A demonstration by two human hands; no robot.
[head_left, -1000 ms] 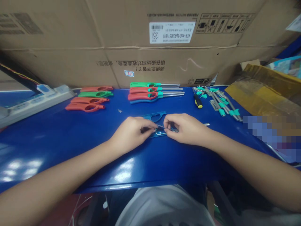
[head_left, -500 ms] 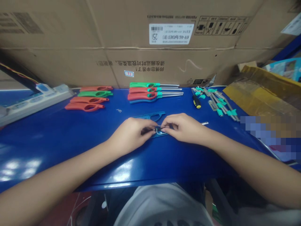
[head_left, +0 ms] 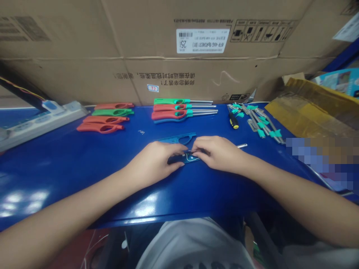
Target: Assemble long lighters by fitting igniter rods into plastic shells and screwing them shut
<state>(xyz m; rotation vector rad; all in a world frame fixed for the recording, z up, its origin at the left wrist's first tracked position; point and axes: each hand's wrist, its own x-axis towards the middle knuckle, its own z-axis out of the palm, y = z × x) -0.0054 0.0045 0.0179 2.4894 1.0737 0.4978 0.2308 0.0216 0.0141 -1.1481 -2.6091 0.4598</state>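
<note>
Both hands meet at the middle of the blue table [head_left: 70, 164]. My left hand [head_left: 153, 160] and my right hand [head_left: 217, 152] pinch a blue lighter body [head_left: 188, 158] that lies flat between them. Its metal tube [head_left: 242, 146] sticks out to the right past my right hand. A separate blue handle shell [head_left: 179, 139] lies just behind the fingers. What sits inside the lighter body is hidden by my fingertips.
Red and green handle shells [head_left: 105, 117] lie at the back left. Several finished lighters [head_left: 182, 110] lie at the back middle. A small screwdriver [head_left: 233, 121] and metal tubes with teal parts [head_left: 260, 121] lie at the back right. Cardboard boxes [head_left: 168, 52] stand behind.
My fingertips have shifted slightly on the blue lighter body and the hands sit a little closer together. Nothing else on the table has moved.
</note>
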